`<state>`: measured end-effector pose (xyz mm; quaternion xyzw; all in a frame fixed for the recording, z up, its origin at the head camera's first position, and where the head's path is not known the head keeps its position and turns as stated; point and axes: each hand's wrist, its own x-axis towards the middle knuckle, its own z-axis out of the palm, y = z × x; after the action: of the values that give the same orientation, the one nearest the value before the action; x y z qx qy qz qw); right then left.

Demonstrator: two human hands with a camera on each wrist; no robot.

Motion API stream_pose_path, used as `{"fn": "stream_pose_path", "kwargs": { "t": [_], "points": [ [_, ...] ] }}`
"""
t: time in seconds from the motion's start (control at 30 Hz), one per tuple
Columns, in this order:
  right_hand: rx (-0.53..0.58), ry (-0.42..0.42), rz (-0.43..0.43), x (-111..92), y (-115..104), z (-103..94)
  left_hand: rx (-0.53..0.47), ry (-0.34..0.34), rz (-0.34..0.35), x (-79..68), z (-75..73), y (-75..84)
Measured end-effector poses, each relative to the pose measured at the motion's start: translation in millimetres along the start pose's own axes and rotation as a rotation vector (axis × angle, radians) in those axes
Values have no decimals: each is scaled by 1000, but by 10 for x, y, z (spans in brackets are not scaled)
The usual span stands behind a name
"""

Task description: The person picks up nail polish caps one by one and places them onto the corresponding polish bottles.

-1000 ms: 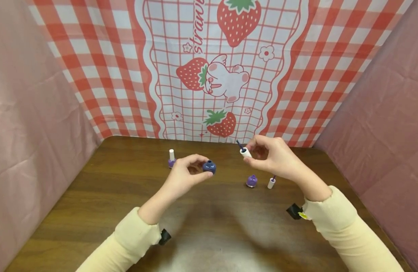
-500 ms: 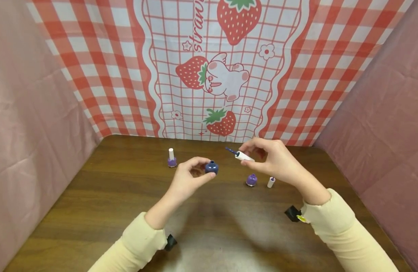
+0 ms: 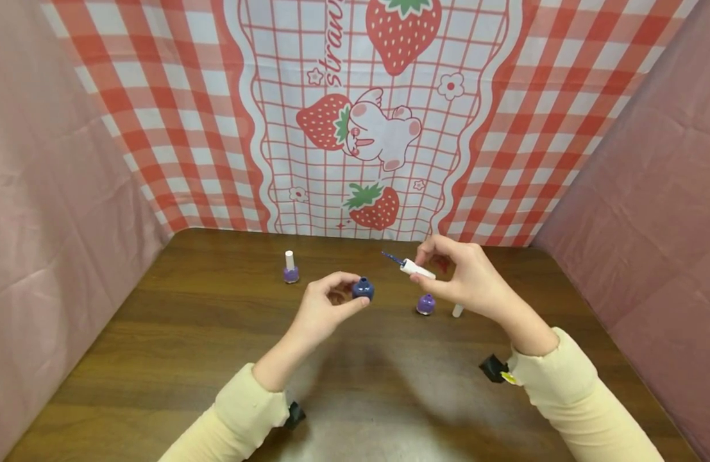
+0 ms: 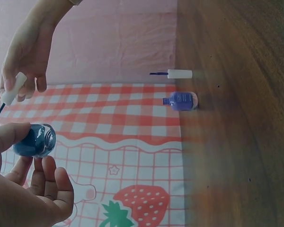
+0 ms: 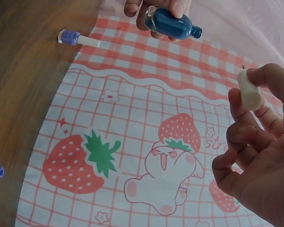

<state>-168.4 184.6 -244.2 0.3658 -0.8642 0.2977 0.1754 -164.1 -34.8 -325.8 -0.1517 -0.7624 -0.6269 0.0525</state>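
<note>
My left hand (image 3: 319, 314) pinches an uncapped dark blue nail polish bottle (image 3: 363, 289) upright above the table, thumb on its near side. To its right, my right hand (image 3: 470, 276) holds the white cap (image 3: 417, 269) with its dark-coated brush (image 3: 392, 257) pointing left and upward, apart from the bottle's mouth. The same blue bottle (image 5: 170, 23) shows its bare neck in the right wrist view. An uncapped purple bottle (image 3: 426, 305) stands on the table below the right hand. Beside it is a second white cap (image 3: 458, 311), its brush hidden by that hand in the head view.
A capped purple nail polish bottle (image 3: 290, 268) stands at the back left of the brown wooden table (image 3: 176, 346). Behind the table hangs a red checked strawberry cloth (image 3: 372, 128). Pink cloth walls (image 3: 60, 192) close off both sides.
The right hand has tipped the cap so its brush leans left, and lowered slightly. The left hand and blue bottle have shifted a little right and toward me.
</note>
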Motion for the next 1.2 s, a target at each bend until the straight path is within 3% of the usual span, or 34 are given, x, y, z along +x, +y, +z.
{"fn": "stream_pose_path", "kwargs": {
  "t": [0.1,0.4,0.6,0.83,1.2],
  "points": [
    [-3,8,-9,-11,6,12,1,7,11,-3,10,-29],
    [-8,19,-20,-38,-2,56,14,28,70,71,55,-371],
    [14,16,-46,-54,7,77,38,30,91,42,54,-356],
    [35,15,-78,-59,6,106,25,28,99,-47,21,-102],
    [33,7,-104,-48,0,127,54,45,136,23,44,-353]
  ]
}}
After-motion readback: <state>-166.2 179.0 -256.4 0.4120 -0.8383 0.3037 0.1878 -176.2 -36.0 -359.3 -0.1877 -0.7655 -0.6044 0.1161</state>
